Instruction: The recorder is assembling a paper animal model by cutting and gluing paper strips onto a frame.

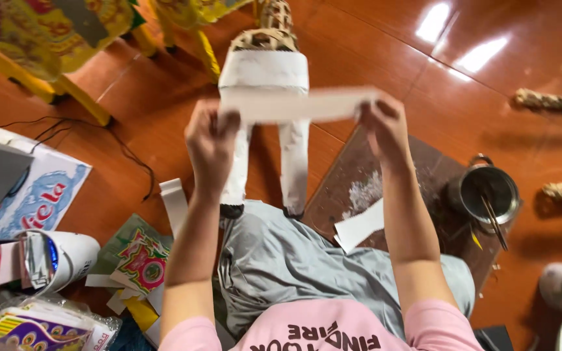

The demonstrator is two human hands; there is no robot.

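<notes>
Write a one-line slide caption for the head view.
Both hands, left hand and right hand, stretch a white paper strip before a paper-wrapped frame figure.

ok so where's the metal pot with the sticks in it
In the head view the metal pot sits on the floor at the right, on the far corner of the dark board, just right of the person's right hand.

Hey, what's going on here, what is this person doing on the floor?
A person sits on a reddish tiled floor and holds a long white paper strip stretched between both hands, the left hand at one end and the right hand at the other. Just beyond the strip stands a woven frame figure, partly wrapped in white paper. A small metal pot with a stick in it sits to the right, and paper scraps and packaging lie to the left.
</notes>
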